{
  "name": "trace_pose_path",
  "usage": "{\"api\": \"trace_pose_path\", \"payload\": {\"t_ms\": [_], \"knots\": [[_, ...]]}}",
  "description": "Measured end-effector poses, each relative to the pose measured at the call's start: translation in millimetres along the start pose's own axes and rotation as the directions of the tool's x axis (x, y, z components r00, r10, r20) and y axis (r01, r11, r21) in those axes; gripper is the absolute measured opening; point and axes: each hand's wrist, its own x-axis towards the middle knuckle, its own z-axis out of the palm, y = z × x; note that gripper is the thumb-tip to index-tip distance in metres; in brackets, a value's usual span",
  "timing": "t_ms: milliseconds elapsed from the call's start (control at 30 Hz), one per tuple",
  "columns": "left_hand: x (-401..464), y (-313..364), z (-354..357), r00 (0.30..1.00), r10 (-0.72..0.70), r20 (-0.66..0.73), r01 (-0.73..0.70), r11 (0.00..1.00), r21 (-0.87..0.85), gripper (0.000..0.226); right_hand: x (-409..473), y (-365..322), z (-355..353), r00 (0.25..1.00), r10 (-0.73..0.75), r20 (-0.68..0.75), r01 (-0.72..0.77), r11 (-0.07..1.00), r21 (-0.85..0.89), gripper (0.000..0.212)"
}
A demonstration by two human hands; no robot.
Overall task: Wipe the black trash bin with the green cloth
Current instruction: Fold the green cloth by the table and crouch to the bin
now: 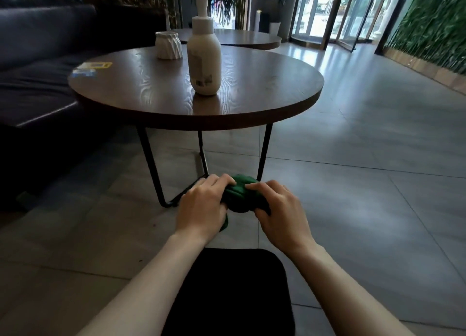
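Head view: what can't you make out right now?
- Green cloth: bunched, partly covered by left hand and right hand.
- Black trash bin: cut by the bottom edge; forearms cross it.
- Pump bottle: label too blurred to read.

Two hands: left hand (201, 204), right hand (280, 209). One green cloth (238, 195). One black trash bin (234, 292). Two round tables: near table (252, 108), far table (247, 39). One pump bottle (203, 55). One white cup (168, 45). Possibly two cards (90, 68), blurred.
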Motion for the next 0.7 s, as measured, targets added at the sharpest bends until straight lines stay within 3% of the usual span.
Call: {"api": "trace_pose_path", "payload": {"t_ms": [133,267,400,500,600,700], "knots": [[0,-3,7,0.996,-0.069,-0.058,0.064,0.994,-0.092,0.043,-1,1,7,0.999,0.021,-0.029,-0.020,0.998,0.052,0.049],[3,4,4,0.968,-0.245,-0.047,0.216,0.918,-0.333,0.041,1,-5,8,0.991,0.134,-0.030,-0.122,0.958,0.258,0.052],[14,14,-2,0.928,-0.372,0.010,0.312,0.764,-0.564,0.035,2,-16,8,0.978,0.195,0.067,-0.198,0.797,0.570,0.061],[15,25,-6,0.898,-0.436,0.064,0.366,0.657,-0.659,0.030,0,-22,7,0.974,0.186,0.131,-0.224,0.675,0.703,0.078],[13,37,-17,0.908,-0.373,0.191,0.390,0.580,-0.715,0.032,-2,-21,5,0.968,0.247,0.045,-0.198,0.643,0.740,0.074],[-3,36,-30,0.945,-0.142,0.294,0.319,0.601,-0.733,0.052,-7,-15,4,0.939,0.342,-0.033,-0.191,0.600,0.777,0.056]]}}
